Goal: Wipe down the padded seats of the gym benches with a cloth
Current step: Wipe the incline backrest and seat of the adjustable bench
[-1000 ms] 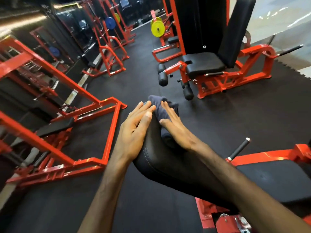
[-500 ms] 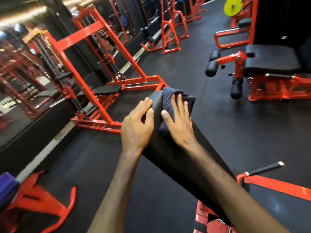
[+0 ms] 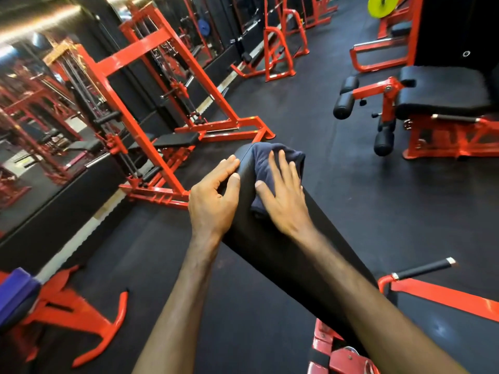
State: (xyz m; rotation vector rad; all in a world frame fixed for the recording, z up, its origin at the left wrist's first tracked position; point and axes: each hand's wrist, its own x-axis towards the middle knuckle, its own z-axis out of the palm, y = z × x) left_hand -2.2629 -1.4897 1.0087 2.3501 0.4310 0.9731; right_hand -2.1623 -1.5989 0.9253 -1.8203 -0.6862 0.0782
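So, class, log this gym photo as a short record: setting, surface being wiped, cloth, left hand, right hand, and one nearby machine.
setting: gym, black floor, red frames
surface: raised black bench pad, its top end between the hands
cloth: dark blue cloth, bunched at the pad's top end
left hand: grips the pad's left edge
right hand: fingers spread, presses the cloth
nearby: black-seated leg machine, far right

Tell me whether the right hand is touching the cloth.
Touching: the head view shows the right hand pressed flat on the cloth atop the bench pad.
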